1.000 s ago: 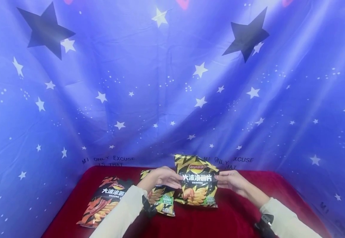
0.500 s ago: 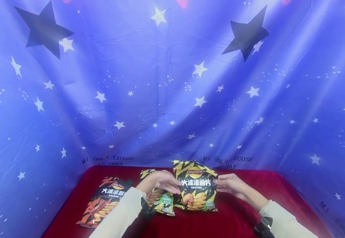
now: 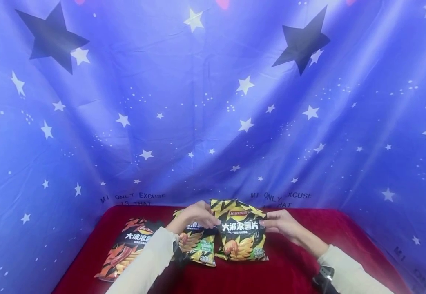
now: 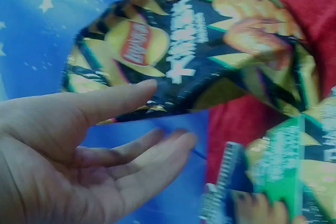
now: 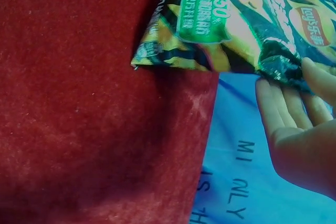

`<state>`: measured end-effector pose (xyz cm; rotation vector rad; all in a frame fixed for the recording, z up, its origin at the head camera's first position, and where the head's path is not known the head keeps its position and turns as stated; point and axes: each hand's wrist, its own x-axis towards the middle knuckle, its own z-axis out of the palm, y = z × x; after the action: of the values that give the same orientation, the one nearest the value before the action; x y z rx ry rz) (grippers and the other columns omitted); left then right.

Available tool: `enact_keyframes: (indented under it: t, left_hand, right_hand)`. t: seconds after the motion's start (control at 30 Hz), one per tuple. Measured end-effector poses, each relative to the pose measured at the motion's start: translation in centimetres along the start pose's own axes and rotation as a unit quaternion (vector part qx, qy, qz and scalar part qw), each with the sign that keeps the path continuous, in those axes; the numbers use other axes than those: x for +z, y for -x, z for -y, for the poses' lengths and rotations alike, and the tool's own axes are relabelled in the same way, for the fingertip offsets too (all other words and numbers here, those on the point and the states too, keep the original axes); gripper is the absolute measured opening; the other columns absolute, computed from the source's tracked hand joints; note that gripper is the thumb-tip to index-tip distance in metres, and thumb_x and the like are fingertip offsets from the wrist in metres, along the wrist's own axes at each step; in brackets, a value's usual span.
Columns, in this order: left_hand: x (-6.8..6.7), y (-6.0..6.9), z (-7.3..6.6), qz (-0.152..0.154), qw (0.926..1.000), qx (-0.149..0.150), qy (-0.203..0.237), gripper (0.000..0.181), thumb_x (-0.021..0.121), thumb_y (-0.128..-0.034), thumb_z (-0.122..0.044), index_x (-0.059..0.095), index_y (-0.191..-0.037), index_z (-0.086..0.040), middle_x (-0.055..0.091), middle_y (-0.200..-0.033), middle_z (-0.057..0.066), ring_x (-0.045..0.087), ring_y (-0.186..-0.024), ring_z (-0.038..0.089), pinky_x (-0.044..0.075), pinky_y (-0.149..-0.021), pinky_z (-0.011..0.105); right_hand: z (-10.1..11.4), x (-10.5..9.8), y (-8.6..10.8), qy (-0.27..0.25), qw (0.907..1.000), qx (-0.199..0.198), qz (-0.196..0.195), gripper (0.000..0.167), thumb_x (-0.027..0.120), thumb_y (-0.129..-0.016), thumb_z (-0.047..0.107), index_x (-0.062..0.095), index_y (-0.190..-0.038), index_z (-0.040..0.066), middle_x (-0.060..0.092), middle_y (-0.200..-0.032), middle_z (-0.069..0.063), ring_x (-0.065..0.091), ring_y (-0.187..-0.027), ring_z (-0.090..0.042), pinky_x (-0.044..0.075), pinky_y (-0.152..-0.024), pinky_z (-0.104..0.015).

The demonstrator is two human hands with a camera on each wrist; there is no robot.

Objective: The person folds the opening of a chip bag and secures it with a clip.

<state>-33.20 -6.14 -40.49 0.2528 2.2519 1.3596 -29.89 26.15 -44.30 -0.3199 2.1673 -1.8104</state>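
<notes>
A yellow-and-black chip bag [image 3: 240, 232] stands roughly upright on the red cloth. My right hand [image 3: 284, 224] grips its right edge, with the thumb in front and the fingertips behind in the right wrist view. At its left edge is my left hand [image 3: 198, 214]; in the left wrist view the thumb of that hand [image 4: 100, 150] lies against the bag's face [image 4: 210, 51], while the other fingers are extended apart from the edge. A second yellow-and-black bag [image 3: 201, 245] is beneath and behind my left hand, partly covered by it.
An orange-and-black chip bag [image 3: 124, 249] lies at the left on the red-covered table [image 3: 286, 269], partly hidden by my left sleeve. A blue curtain with stars [image 3: 198, 102] hangs behind the table and at both sides.
The held bag has come down and slightly left, with my right hand on it. My left hand has moved up a little at its edge, uncovering more of the second bag.
</notes>
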Motion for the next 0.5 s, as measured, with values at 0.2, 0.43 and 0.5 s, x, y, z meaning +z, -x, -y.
enact_keyframes:
  t: [0.2,0.43,0.5]
  left_hand:
    - [-0.4,0.2,-2.4,-0.122,0.9763,0.127,-0.125,0.066,0.089,-0.0743,-0.015,0.061,-0.132,0.0,0.065,-0.133,0.02,0.064,-0.116,0.035,0.053,-0.102,0.051]
    - [0.9,0.2,-4.0,-0.123,0.9386,0.263,-0.186,0.056,0.085,-0.0802,-0.013,0.064,-0.131,-0.006,0.068,-0.133,0.011,0.063,-0.124,0.029,0.05,-0.109,0.045]
    - [1.5,0.0,-4.1,-0.121,0.9286,0.285,-0.204,0.05,0.084,-0.0829,-0.015,0.066,-0.129,-0.008,0.069,-0.132,0.008,0.064,-0.123,0.026,0.051,-0.108,0.043]
  right_hand:
    - [0.8,0.8,-0.3,0.088,0.9913,-0.053,-0.082,0.039,0.079,-0.087,0.009,0.068,-0.12,-0.009,0.075,-0.112,-0.022,0.073,-0.092,-0.016,0.062,-0.084,-0.034]
    - [1.8,1.5,0.1,0.17,0.9695,-0.12,-0.13,0.034,0.082,-0.083,0.011,0.074,-0.114,-0.001,0.075,-0.113,-0.021,0.074,-0.094,-0.012,0.06,-0.081,-0.023]
    - [1.8,1.6,0.1,0.174,0.9662,-0.132,-0.138,0.033,0.082,-0.084,0.012,0.074,-0.114,0.0,0.076,-0.112,-0.02,0.074,-0.093,-0.01,0.06,-0.081,-0.023]
